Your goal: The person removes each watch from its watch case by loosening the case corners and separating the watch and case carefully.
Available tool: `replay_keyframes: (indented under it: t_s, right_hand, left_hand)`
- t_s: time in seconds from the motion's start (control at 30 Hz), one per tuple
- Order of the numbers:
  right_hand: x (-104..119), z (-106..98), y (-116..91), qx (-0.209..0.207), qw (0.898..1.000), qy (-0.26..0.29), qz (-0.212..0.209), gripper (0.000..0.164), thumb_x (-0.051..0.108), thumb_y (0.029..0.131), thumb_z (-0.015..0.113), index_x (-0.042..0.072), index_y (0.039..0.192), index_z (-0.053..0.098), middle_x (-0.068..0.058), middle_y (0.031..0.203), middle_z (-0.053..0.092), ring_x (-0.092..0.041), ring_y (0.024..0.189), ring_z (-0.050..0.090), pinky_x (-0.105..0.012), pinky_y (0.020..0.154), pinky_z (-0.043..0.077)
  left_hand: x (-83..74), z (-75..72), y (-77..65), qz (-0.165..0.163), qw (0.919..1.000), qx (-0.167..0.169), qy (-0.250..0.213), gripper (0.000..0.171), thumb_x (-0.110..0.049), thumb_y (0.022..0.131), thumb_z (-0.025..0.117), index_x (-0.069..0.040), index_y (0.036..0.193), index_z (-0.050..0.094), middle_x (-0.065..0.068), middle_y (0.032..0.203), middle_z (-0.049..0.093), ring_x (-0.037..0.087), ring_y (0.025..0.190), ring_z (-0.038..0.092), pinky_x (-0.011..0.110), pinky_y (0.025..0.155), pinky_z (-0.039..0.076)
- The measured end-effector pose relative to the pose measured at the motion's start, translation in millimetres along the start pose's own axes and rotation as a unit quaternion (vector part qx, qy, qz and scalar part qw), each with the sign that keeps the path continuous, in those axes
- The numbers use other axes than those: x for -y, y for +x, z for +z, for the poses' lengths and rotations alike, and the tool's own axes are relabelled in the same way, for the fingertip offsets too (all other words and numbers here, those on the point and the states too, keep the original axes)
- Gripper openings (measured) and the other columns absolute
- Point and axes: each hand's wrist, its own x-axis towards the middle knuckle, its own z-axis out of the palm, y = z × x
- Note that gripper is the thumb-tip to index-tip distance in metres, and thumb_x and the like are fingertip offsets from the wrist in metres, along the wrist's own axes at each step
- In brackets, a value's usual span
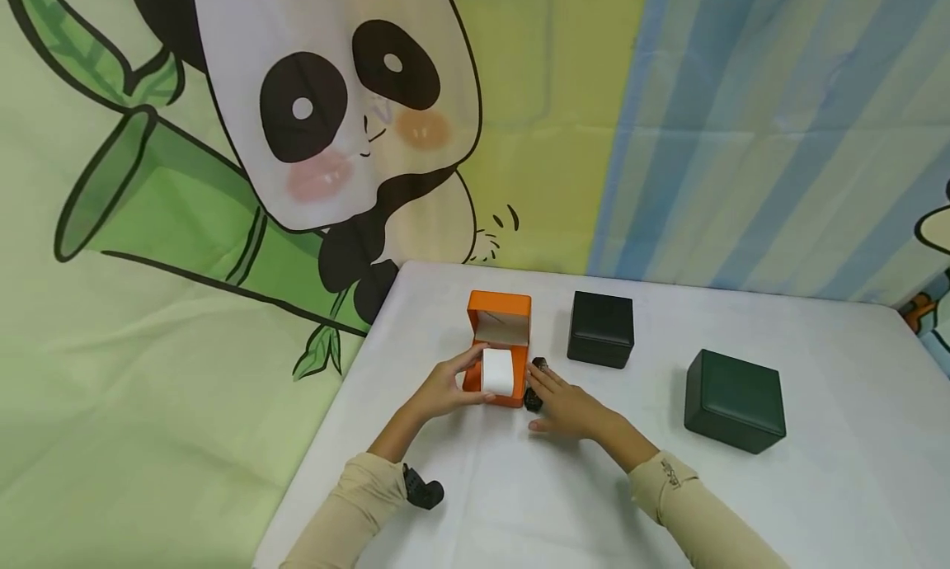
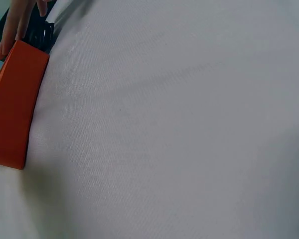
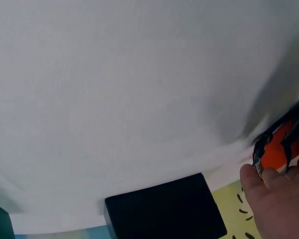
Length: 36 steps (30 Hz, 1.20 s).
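Note:
An orange watch box (image 1: 499,303) stands on the table with its lid raised and a white cushion (image 1: 497,373) in its base. My left hand (image 1: 443,387) reaches in from the left, pinching the cushion between thumb and fingers at its two ends. Just right of the box lies a black watch (image 1: 533,399), its strap forming a loop in the right wrist view. Fingers of my right hand (image 1: 567,406) lie extended over the watch and touch it, the thumb apart. The left wrist view shows the orange box's side but not my left hand.
A closed black box (image 1: 601,330) sits behind and right of the orange one. Farther right is a closed dark green box (image 1: 735,400). White cloth covers the table (image 1: 549,503). Behind it hangs a printed panda backdrop (image 1: 534,124).

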Motion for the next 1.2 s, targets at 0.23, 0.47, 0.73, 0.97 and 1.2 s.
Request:
replay_keyframes:
  t_s: [0.23, 0.47, 0.73, 0.97, 1.2]
  right_hand:
    - [-1.1, -30.9, -5.2, -0.078, 0.993, 0.085, -0.004, 0.079, 0.035, 0.084, 0.064, 0.005, 0.145, 0.023, -0.013, 0.151, 0.021, -0.035, 0.135, 0.027, -0.054, 0.104, 0.029]
    - [15.6, -48.8, 12.8, -0.073, 0.974, 0.209, -0.039, 0.099, 0.045, 0.075, 0.07, 0.008, 0.147, 0.013, -0.013, 0.152, 0.018, -0.033, 0.138, 0.022, -0.053, 0.107, 0.026]
    - [22.1, -37.2, 27.9, -0.12, 0.976, 0.176, -0.036, 0.078, 0.032, 0.077, 0.072, 0.007, 0.141, 0.034, -0.014, 0.141, 0.037, -0.032, 0.127, 0.04, -0.05, 0.1, 0.038]
    - [17.3, -21.1, 43.4, -0.144, 0.984, 0.104, -0.021, 0.079, 0.035, 0.074, 0.075, 0.007, 0.138, 0.039, -0.013, 0.135, 0.044, -0.031, 0.119, 0.047, -0.046, 0.096, 0.043]
    - [15.0, -10.2, 52.5, -0.142, 0.988, 0.061, -0.017, 0.077, 0.038, 0.074, 0.074, 0.003, 0.135, 0.041, -0.014, 0.133, 0.046, -0.032, 0.116, 0.049, -0.048, 0.094, 0.043]
  left_hand:
    - [0.5, -1.0, -0.7, -0.009, 0.9999, 0.0, -0.006, 0.084, -0.033, 0.074, 0.075, -0.011, 0.142, 0.032, 0.009, 0.142, 0.04, 0.031, 0.123, 0.047, 0.047, 0.101, 0.039]
    - [-0.8, -4.3, 8.9, 0.005, 0.9997, 0.007, -0.023, 0.082, -0.03, 0.075, 0.075, -0.012, 0.142, 0.032, 0.01, 0.141, 0.041, 0.029, 0.126, 0.045, 0.044, 0.103, 0.037]
    - [4.9, -1.2, 15.5, -0.025, 0.9975, 0.055, -0.035, 0.081, -0.025, 0.081, 0.07, -0.014, 0.146, 0.022, 0.008, 0.148, 0.029, 0.027, 0.133, 0.035, 0.043, 0.107, 0.031]
    - [15.8, -1.8, 23.1, -0.05, 0.9955, 0.079, 0.014, 0.082, -0.03, 0.081, 0.068, -0.015, 0.146, 0.02, 0.011, 0.146, 0.032, 0.03, 0.132, 0.034, 0.051, 0.105, 0.032]
    - [27.8, -0.6, 29.5, -0.04, 0.9938, 0.092, 0.047, 0.08, -0.028, 0.08, 0.07, -0.008, 0.144, 0.025, 0.015, 0.142, 0.036, 0.031, 0.129, 0.037, 0.049, 0.103, 0.034]
